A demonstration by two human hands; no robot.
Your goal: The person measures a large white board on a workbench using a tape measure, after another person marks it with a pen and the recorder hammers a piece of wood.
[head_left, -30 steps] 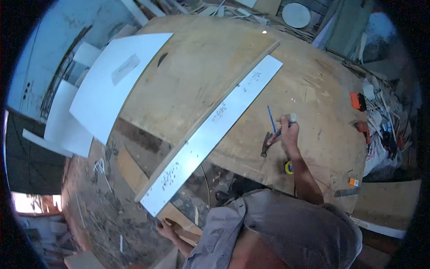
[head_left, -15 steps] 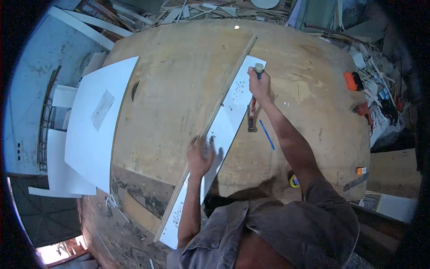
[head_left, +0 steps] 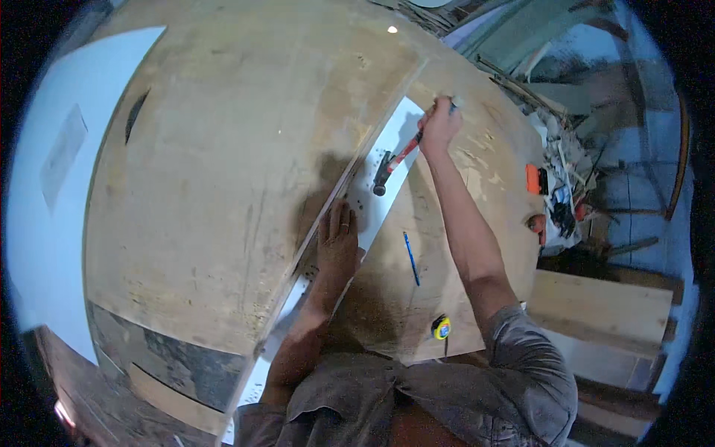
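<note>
My right hand [head_left: 441,128] is closed round the handle of a hammer [head_left: 401,155]. The hammer's dark head is over a long, narrow white board [head_left: 390,139], which lies slantwise on the wooden tabletop. My left hand [head_left: 339,237] rests on this board below the hammer head, fingers stretched out along a thin wooden strip [head_left: 325,206] at the board's left edge. Small dark pieces, possibly nails or screws, are scattered on the white surface; they are too small to tell apart. My left palm and forearm cover part of the board.
A blue pencil [head_left: 412,258] and a yellow tape measure [head_left: 441,327] lie to the right of the board. A large white panel [head_left: 97,141] lies at the left. Near the table's right edge are an orange-and-black object [head_left: 535,179] and a red tool [head_left: 536,223], beside a heap of scraps.
The hammer has swung up from hanging beside the board to having its head over it. My left hand has flattened along the strip. The whole view has turned and shifted.
</note>
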